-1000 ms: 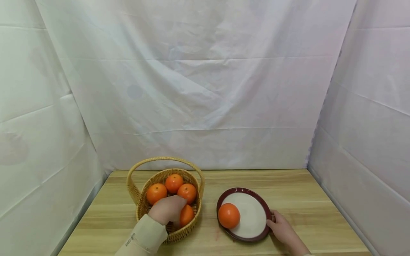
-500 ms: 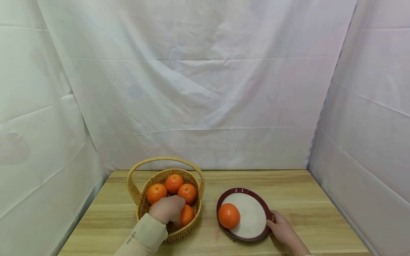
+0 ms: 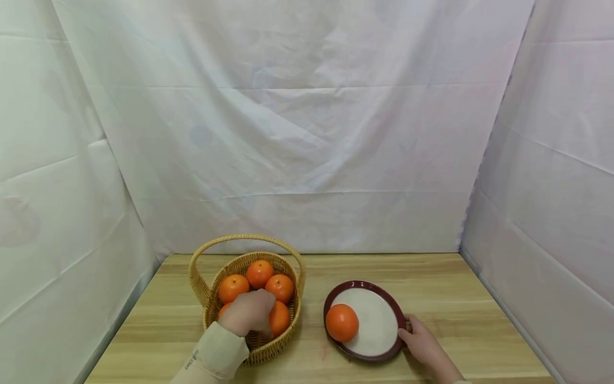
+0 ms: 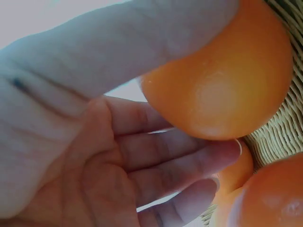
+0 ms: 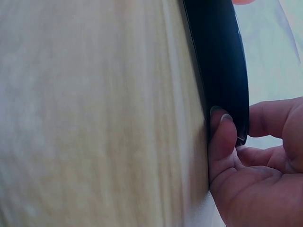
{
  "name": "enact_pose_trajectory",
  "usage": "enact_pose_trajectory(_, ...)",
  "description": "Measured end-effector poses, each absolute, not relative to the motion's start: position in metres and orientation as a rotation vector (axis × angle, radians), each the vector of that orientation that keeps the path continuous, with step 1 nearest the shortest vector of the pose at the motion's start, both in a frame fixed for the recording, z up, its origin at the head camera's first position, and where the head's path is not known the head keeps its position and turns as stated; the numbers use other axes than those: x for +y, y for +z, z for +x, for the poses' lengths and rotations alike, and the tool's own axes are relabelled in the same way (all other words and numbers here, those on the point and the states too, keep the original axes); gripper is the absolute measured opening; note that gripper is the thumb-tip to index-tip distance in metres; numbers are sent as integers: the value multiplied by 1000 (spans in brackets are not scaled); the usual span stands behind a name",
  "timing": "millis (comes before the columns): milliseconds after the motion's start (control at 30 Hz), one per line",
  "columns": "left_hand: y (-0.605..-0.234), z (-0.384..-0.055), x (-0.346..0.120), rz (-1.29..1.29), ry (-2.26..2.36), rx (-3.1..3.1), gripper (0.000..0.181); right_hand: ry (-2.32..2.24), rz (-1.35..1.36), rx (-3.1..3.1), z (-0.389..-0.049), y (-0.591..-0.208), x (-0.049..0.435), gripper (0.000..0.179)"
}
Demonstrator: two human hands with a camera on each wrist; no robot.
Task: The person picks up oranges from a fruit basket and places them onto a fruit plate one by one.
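Orange fruit [image 4: 222, 94], gripped between thumb and fingers of the left hand [image 3: 248, 312], inside the wicker basket [image 3: 268, 352] among other fruits [image 3: 233, 288]. Beside the basket, a maroon-rimmed plate [image 3: 379, 322] bears a single fruit [image 3: 342, 322]; the right hand [image 3: 424, 344], well apart from the left, pinches the plate's rim. Both vessels stand on the desk [image 3: 460, 298] before white cloth [image 3: 307, 133].

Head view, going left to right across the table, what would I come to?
Basket of oranges with the left hand reaching in → plate bearing one orange near its left edge → right hand gripping the plate's rim.
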State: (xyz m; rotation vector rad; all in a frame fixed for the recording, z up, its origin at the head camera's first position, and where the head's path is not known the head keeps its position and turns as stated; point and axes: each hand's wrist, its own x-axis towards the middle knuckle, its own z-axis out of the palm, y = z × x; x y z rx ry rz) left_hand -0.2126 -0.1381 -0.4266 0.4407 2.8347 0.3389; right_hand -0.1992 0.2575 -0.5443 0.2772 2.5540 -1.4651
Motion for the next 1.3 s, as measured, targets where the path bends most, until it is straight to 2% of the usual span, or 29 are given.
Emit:
enact_pose_trajectory(333,-430,-213,-137,545,317,2882,32,-1490,284,2526,-201,-545,258,45)
enact_pose_trajectory(533,-428,-214,-136,601,257,2930,70,-1489,283,2535,-201,-546,258,45)
enact_pose_trajectory(633,-424,-212,-137,593,271,2941,71,-1493,281,2538,-201,-546,258,44)
enact_pose_trajectory(700,-423,-211,-137,583,295,2945,79,-1494,276,2539,-200,-546,258,44)
enact_pose_trajectory(1067,-423,-209,-144,601,401,2951,90,-1500,289,2525,-200,-545,258,44)
enact_pose_trajectory(1300,-419,-204,-145,552,531,2912,90,-1501,286,2522,-200,-545,258,43)
